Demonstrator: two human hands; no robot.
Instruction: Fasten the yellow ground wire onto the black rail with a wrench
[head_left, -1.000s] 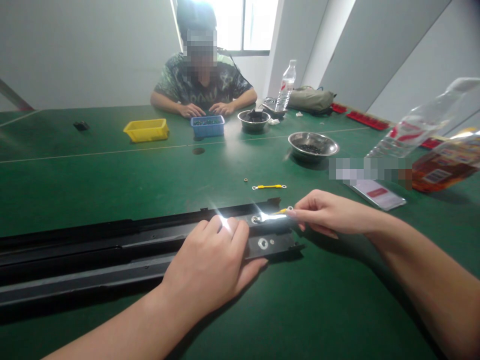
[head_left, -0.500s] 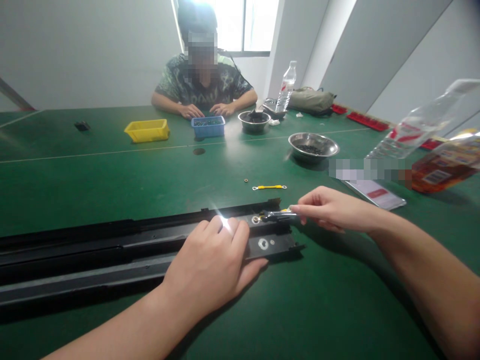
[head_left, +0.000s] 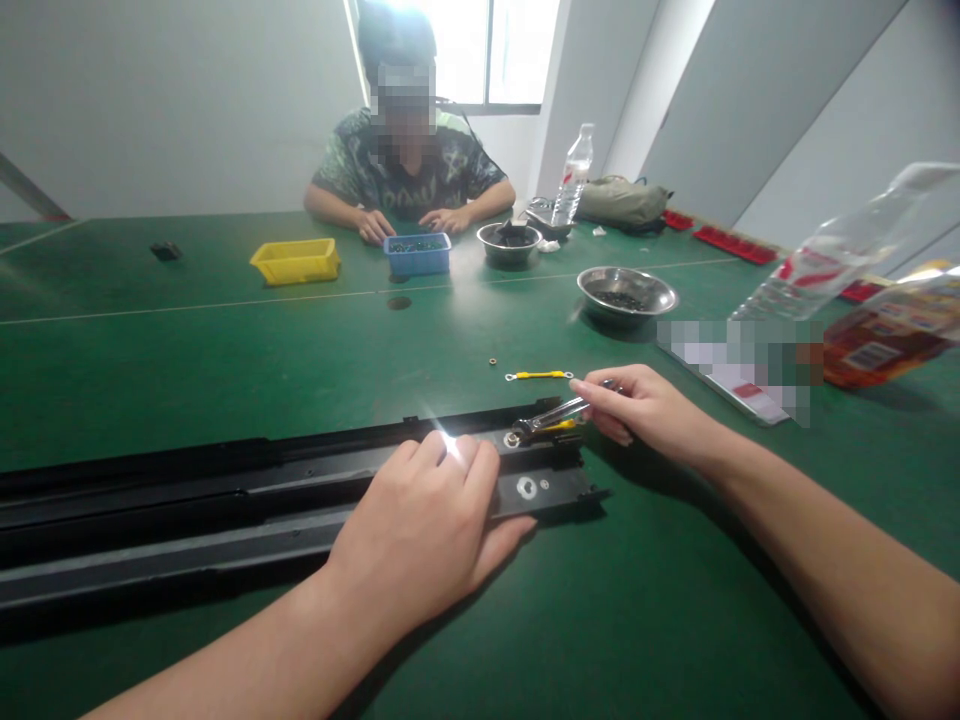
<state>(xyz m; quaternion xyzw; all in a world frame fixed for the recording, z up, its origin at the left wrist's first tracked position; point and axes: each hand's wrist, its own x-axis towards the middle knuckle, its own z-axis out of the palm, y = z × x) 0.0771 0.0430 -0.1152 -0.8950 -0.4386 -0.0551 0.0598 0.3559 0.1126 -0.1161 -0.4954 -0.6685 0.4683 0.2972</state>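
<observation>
Near side: the left hand (head_left: 420, 530) is spread flat, pressing the long black rail (head_left: 187, 510) onto the tabletop (head_left: 225, 370) along its near edge. It looks like stiff, heavy metal, best pinned from above near its end. The right hand (head_left: 637, 405) pinches a wrench (head_left: 551, 415) by the handle tip, head on the rail's nut (head_left: 512, 439); light, slick steel. Beyond lies a yellow wire (head_left: 538, 375).

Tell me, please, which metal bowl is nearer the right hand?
The wide shallow bowl just beyond the right hand; the other bowl sits far off by the blue bin.
</observation>
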